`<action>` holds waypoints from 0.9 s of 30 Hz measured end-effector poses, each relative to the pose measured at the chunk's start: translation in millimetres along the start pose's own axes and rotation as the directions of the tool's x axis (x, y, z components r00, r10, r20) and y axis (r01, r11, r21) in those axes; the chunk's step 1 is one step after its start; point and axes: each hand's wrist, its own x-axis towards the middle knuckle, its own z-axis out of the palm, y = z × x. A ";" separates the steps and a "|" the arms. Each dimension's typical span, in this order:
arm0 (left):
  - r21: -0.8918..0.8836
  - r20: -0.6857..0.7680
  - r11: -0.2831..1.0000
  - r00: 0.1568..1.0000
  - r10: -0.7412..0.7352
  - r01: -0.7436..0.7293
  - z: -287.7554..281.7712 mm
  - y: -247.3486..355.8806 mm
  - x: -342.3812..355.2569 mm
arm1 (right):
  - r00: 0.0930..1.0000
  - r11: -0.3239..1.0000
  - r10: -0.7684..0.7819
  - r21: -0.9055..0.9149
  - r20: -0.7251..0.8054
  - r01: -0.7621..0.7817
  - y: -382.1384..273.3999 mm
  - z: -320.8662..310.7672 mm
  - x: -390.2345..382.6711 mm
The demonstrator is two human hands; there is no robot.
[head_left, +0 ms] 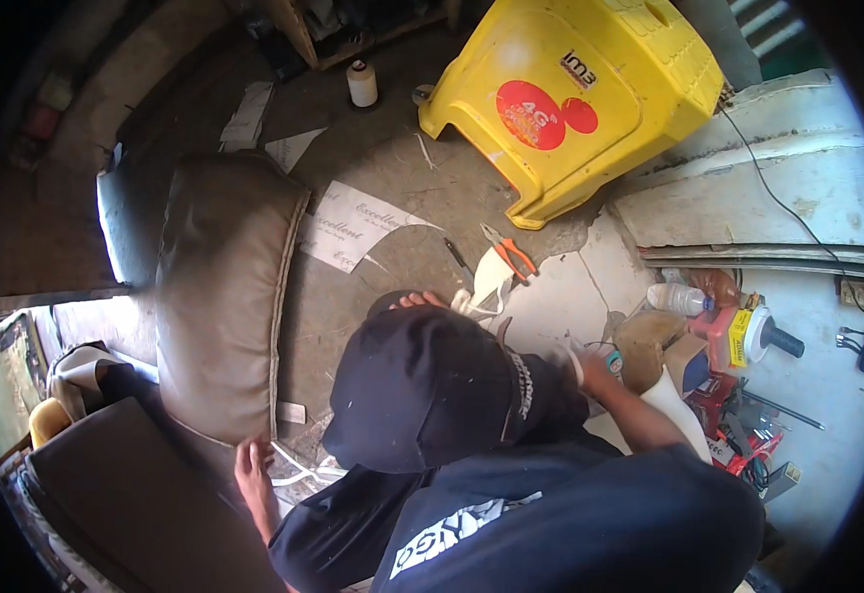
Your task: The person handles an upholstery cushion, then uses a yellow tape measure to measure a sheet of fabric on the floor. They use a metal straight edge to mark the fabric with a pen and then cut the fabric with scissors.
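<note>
From a distance I am placing the left hand (pixel 253 474) at the lower end of the brown cushion (pixel 219 296), which is lying on the left, with a white strip (pixel 294 467) just beside the fingers; I cannot tell whether that grip is holding anything. The right hand (pixel 593 370) is hovering near some brown cardboard (pixel 643 336), its grip too blurred to read. Orange-handled pliers (pixel 502 242) are lying beyond a black cap (pixel 422 390).

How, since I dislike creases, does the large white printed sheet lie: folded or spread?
Spread: the large white printed sheet lies flat on the brown floor, printing up.
</note>
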 end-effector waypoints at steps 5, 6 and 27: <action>-0.326 -0.047 0.838 0.877 -0.477 0.438 19.8 -110.1 -64.1 | 0.793 0.851 0.525 0.177 -0.310 -0.494 66.6 5.8 71.1; -0.494 -0.037 0.775 0.881 -0.471 0.394 26.0 -100.6 -82.5 | 0.840 0.865 0.501 0.134 -0.206 -0.483 90.8 30.2 48.5; 0.040 0.170 0.610 0.607 0.776 -0.792 169.1 141.0 59.6 | 0.632 0.594 -0.770 0.464 0.090 0.657 -298.4 -202.3 158.4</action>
